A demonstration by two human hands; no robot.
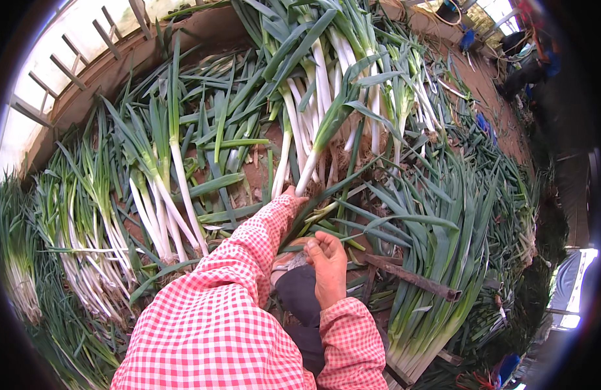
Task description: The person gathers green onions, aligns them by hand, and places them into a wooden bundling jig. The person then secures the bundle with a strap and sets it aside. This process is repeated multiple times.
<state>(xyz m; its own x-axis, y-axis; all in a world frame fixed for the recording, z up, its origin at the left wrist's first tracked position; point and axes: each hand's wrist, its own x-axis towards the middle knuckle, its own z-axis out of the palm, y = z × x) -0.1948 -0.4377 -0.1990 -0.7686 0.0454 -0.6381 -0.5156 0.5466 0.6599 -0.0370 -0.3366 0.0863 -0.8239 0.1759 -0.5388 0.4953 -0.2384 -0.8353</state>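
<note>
My left hand reaches forward from a checked sleeve to the root end of a large leek with a white stem; its fingers are mostly hidden, so its hold is unclear. Behind and around that leek stands a big pile of leeks with rooty lower ends. My right hand is raised near my knee, fingers curled, thumb by the fingertips; whether something thin is between them I cannot tell. To its right a bundle of leeks leans over a rusty metal frame, leaves pointing up and away.
Several leeks lie in a group at left, with more bundles farther left. Loose green leaves cover much of the brown ground. A low wall curves along the back. Blue ties lie at right.
</note>
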